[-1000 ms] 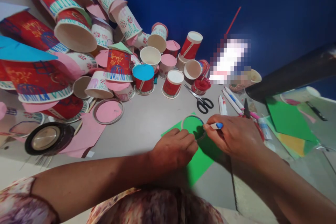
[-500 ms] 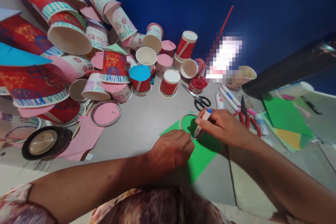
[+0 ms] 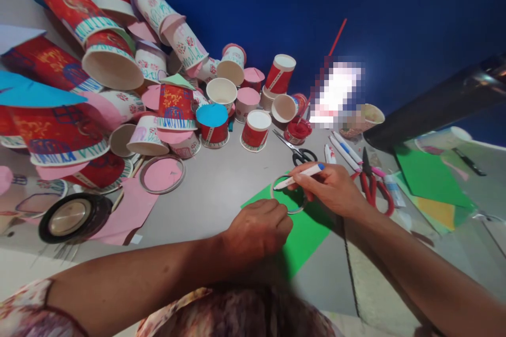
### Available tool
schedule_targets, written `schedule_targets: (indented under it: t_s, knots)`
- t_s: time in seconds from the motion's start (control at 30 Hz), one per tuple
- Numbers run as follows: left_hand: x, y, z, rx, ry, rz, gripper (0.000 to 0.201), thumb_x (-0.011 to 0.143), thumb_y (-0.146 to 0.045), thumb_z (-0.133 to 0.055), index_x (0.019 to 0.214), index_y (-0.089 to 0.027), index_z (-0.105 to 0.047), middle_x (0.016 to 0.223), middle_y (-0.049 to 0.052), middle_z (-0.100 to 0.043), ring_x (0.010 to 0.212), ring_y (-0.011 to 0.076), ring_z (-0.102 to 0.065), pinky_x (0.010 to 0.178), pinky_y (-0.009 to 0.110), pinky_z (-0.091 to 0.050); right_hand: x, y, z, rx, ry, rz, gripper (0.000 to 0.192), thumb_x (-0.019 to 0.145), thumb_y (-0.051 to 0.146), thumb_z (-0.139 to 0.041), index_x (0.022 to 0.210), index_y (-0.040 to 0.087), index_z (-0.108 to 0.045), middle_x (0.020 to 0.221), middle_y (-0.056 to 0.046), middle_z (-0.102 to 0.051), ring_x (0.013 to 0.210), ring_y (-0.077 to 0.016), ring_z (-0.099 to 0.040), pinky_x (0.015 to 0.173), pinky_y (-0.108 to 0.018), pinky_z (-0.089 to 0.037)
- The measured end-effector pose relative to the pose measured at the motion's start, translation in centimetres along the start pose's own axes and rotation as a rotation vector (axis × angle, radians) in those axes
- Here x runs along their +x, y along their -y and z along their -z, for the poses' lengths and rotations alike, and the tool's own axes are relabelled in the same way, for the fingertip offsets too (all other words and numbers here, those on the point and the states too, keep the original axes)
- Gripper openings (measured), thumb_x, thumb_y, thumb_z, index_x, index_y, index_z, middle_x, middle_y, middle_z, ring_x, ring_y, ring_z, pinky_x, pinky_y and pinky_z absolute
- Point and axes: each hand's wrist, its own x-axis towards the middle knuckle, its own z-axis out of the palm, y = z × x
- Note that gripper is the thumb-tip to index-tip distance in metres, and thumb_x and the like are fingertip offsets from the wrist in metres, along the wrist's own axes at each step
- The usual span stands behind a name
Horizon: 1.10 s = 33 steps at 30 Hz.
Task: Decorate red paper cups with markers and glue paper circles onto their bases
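A sheet of green paper (image 3: 306, 242) lies on the table in front of me, with a thin grey ring (image 3: 294, 212) flat on top. My left hand (image 3: 261, 226) is closed at the ring's near-left edge, its curled fingertips hidden under the knuckles. Between the thumb and fingers of my right hand (image 3: 332, 187) is a white marker (image 3: 296, 177) with a blue end. It slants down to the left, and its tip is at the ring's left side. Whether the tip touches the paper I cannot tell.
Decorated paper cups (image 3: 177, 108) crowd the left and back. Behind my right hand lie black-handled scissors (image 3: 302, 155), a red paint jar (image 3: 297, 130) and several markers (image 3: 343, 147). Red-handled pliers (image 3: 369, 189) are to the right. A tape roll (image 3: 71, 217) and pink paper (image 3: 130, 205) sit left.
My right hand has tilted the marker from nearly upright to a low slant, bringing its tip to the ring's left side. My left hand stays by the ring. The view has shifted slightly.
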Motion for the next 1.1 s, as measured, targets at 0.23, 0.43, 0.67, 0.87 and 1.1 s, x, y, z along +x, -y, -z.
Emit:
schedule_targets:
  t_s: [0.23, 0.43, 0.67, 0.87, 1.1]
  knots:
    - [-0.1, 0.0, -0.2, 0.025, 0.01, -0.003, 0.018, 0.099, -0.013, -0.054, 0.082, -0.019, -0.058, 0.079, 0.004, -0.06, 0.074, 0.0208, -0.056, 0.07, 0.033, -0.047, -1.6, -1.1, 0.7, -0.361, -0.156, 0.251, 0.025, 0.095, 0.04, -0.066, 0.1, 0.021, -0.082, 0.09, -0.007, -0.084, 0.071, -0.022, -0.078, 0.06, -0.03, -0.059]
    - [0.4, -0.4, 1.3, 0.019, 0.097, 0.026, 0.013, 0.096, -0.012, -0.057, 0.085, -0.019, -0.058, 0.088, 0.006, -0.063, 0.078, 0.0215, -0.055, 0.071, 0.034, -0.044, -4.3, -0.8, 1.6, -0.645, -0.358, 0.469, 0.022, 0.1, 0.034, -0.062, 0.091, 0.023, -0.079, 0.081, -0.005, -0.082, 0.067, -0.0212, -0.078, 0.062, -0.03, -0.058]
    - [1.1, 0.4, -0.9, 0.133, 0.004, 0.081, 0.012, 0.102, -0.015, -0.054, 0.096, -0.017, -0.064, 0.09, 0.006, -0.061, 0.083, 0.0232, -0.054, 0.069, 0.035, -0.041, -4.5, -1.7, 1.5, -0.485, -0.493, 0.341, 0.018, 0.1, 0.033, -0.062, 0.1, 0.023, -0.077, 0.081, -0.005, -0.081, 0.061, -0.0191, -0.074, 0.058, -0.03, -0.057]
    - [1.4, 1.1, -0.3, 0.216, -0.021, 0.076, 0.015, 0.1, -0.012, -0.057, 0.088, -0.019, -0.064, 0.092, 0.007, -0.062, 0.083, 0.0242, -0.053, 0.069, 0.037, -0.039, -3.9, -3.5, 2.1, -0.45, -0.449, 0.325, 0.026, 0.101, 0.035, -0.058, 0.112, 0.023, -0.078, 0.087, -0.006, -0.083, 0.07, -0.0208, -0.078, 0.062, -0.03, -0.059]
    - [0.3, 1.7, 4.9, 0.449, -0.044, 0.388, 0.013, 0.098, -0.015, -0.055, 0.091, -0.018, -0.066, 0.1, 0.013, -0.065, 0.089, 0.0307, -0.056, 0.074, 0.044, -0.042, -3.5, -4.6, 2.9, -0.8, -0.295, 0.409, 0.026, 0.1, 0.03, -0.055, 0.109, 0.023, -0.078, 0.094, -0.006, -0.085, 0.072, -0.0225, -0.078, 0.059, -0.029, -0.049]
